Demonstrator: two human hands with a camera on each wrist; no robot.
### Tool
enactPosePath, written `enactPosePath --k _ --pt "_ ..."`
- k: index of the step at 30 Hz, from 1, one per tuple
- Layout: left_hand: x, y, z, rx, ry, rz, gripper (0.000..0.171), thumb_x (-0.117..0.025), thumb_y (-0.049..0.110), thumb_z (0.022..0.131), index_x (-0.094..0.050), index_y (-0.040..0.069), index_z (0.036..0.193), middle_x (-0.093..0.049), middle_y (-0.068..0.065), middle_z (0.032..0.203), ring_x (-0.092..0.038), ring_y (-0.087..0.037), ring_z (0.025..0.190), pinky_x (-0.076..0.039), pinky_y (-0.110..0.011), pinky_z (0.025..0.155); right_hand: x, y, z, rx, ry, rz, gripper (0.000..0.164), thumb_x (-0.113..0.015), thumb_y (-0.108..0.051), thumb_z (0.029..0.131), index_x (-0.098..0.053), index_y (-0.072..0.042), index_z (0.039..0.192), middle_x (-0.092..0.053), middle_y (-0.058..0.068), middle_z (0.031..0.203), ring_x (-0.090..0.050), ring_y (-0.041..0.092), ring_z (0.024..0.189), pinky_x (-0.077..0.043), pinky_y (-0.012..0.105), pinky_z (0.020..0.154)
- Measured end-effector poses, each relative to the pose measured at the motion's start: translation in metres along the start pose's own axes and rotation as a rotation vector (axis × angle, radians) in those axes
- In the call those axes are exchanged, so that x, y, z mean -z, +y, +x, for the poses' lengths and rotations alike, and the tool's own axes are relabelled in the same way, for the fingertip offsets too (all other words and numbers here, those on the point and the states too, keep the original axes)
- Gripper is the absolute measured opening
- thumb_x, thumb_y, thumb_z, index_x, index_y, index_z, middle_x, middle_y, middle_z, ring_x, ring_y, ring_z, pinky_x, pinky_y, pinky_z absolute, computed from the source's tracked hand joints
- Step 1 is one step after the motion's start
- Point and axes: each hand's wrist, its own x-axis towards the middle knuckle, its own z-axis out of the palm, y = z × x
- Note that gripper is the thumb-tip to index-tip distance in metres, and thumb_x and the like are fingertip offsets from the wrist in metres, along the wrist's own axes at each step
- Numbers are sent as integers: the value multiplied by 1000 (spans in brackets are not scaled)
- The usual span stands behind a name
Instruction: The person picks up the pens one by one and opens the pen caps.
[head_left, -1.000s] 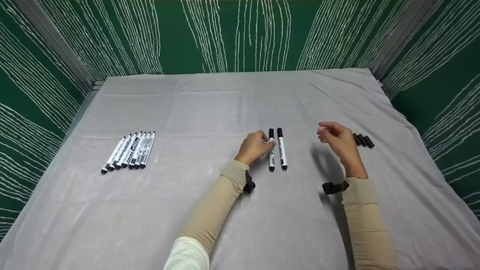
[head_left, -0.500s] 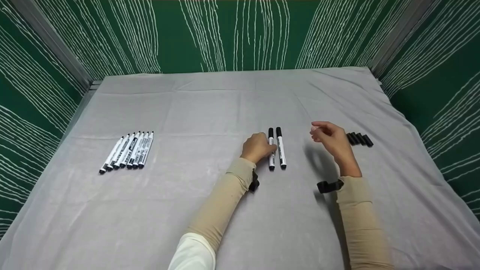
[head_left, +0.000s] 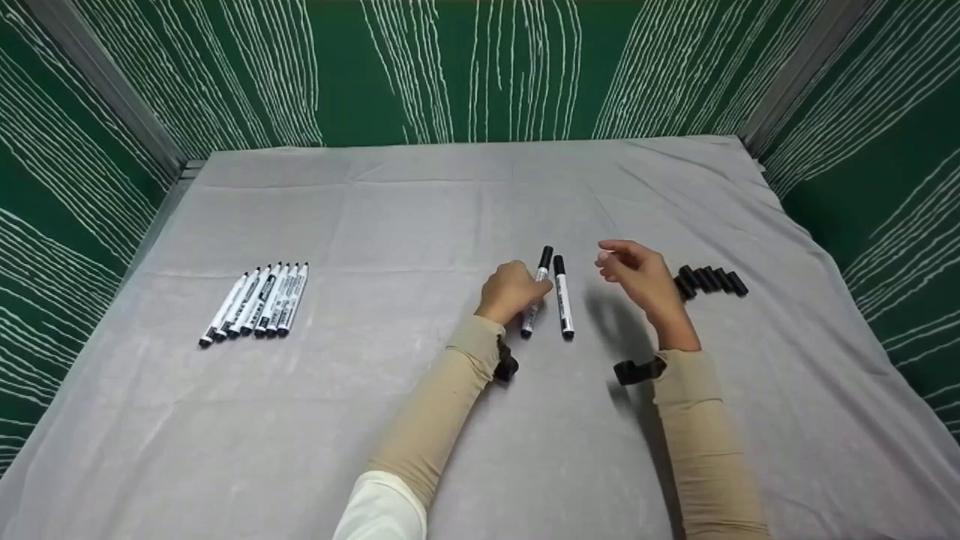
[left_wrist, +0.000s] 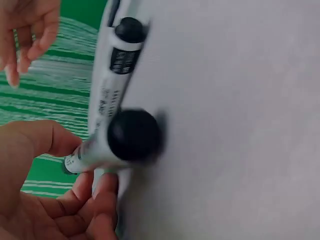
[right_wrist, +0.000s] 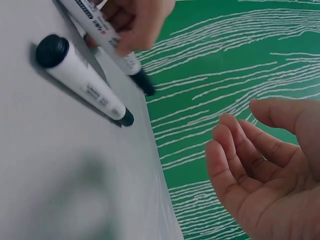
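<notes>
Between thumb and fingers, my left hand (head_left: 511, 291) pinches a white marker (head_left: 529, 321) with a black cap, its capped end tilted up to the right. In the left wrist view the thumb presses one side of that marker (left_wrist: 102, 150), whose black end faces the camera. A second capped marker (head_left: 564, 304) lies on the cloth just to the right of it. My right hand (head_left: 643, 277) hovers above the table farther right, fingers loosely bent. Nothing sits between its thumb and fingers in the right wrist view.
A row of uncapped markers (head_left: 259, 304) lies at the left on the grey tablecloth (head_left: 390, 225). Several loose black caps (head_left: 712, 280) lie just right of my right hand. Green walls with white lines (head_left: 525, 67) surround the table.
My left hand has taken hold of the left capped marker and tilted it, shifting its top to the right. My right hand has moved left, uncovering more of the caps.
</notes>
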Motion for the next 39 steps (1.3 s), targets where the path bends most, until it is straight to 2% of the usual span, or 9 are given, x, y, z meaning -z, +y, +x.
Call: enactPosePath --k 4,8,15,20,28,31,34,37,39 --pt "14 -3 -4 -62 48 -159 20 -63 31 85 -57 14 75 -56 5 67 -50 -9 54 -40 -22 51 -4 -1 0 19 -18 2 42 -59 -22 96 -55 4 129 -66 13 104 -60 2 82 -52 17 78" --pt "33 -7 -10 -145 105 -248 17 -62 24 86 -59 8 92 -57 2 78 -51 -9 68 -41 -20 59 -10 -4 2 29 -53 -11 45 -56 -26 97 -53 2 132 -63 23 117 -60 3 87 -51 17 81" --pt "64 -18 -24 -265 150 -304 14 -59 16 89 -56 5 98 -60 -4 87 -56 -13 76 -44 -21 66 -23 -13 9 72 -107 6 45 -53 -29 99 -52 -1 135 -61 20 125 -60 4 96 -51 23 89" --pt "72 -27 -31 -330 188 -260 14 -60 15 90 -57 5 98 -63 -6 91 -58 -15 80 -46 -23 70 -35 -24 10 97 -142 -2 47 -53 -28 99 -47 -6 141 -59 15 131 -60 7 103 -49 24 94" --pt "72 -35 -45 -433 227 -161 12 -60 12 91 -58 5 100 -63 -7 92 -57 -19 80 -44 -25 68 -52 -65 -10 225 -185 -47 53 -56 -17 98 -38 -8 147 -54 16 137 -56 30 120 -48 23 93" --pt "71 -36 -48 -468 237 -133 11 -60 12 92 -59 6 101 -63 -6 92 -57 -18 81 -45 -26 70 -56 -69 -12 270 -180 -10 51 -57 -13 97 -41 -7 145 -55 17 135 -56 28 120 -46 19 92" --pt "71 -37 -48 -512 253 -103 10 -62 13 92 -61 7 100 -64 -6 92 -57 -17 83 -48 -30 74 -59 -68 -11 302 -172 16 46 -57 -9 95 -48 -4 140 -57 17 133 -59 17 114 -46 16 92" --pt "74 -37 -48 -552 269 -80 10 -63 14 92 -63 7 99 -65 -6 93 -57 -17 85 -49 -34 78 -61 -56 -4 318 -161 44 41 -59 -8 94 -55 -3 134 -59 15 130 -59 7 106 -47 15 91" --pt "77 -37 -47 -570 274 -72 11 -62 14 92 -63 7 100 -65 -6 94 -58 -17 86 -50 -34 80 -62 -50 2 337 -154 58 38 -61 -9 93 -58 -2 130 -61 15 127 -59 5 104 -48 17 91"
